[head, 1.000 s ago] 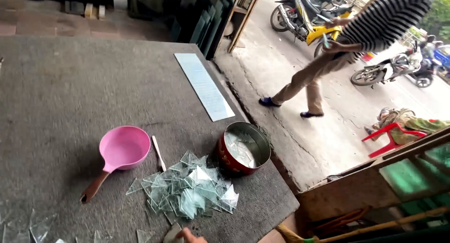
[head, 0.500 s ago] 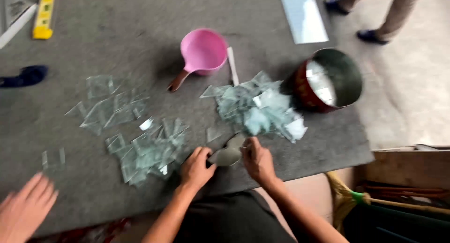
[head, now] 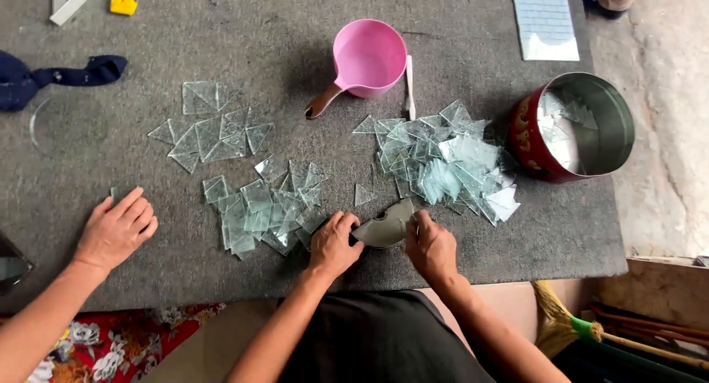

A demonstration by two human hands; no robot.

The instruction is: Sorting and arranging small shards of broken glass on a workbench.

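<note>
1. The curved glass offcut (head: pixel 384 228) sits at the lower centre of the frame, near the table's front edge, pinched between your two hands.
2. Your left hand (head: pixel 334 244) is closed on its left end, and your right hand (head: pixel 430 246) grips the right end, fingers curled over the top.
3. This looks like the breaking or trimming step: you hold the piece as if to snap it along a line.
4. The next move calls for steady, even pressure and fingers kept off the sharp edge.
5. Piles of glass shards (head: pixel 443 165) lie just above, a red tin (head: pixel 572 128) at the right, a pink scoop (head: pixel 365 58) at upper centre.
6. Another person's hand (head: pixel 117 228) rests flat at lower left.
</note>
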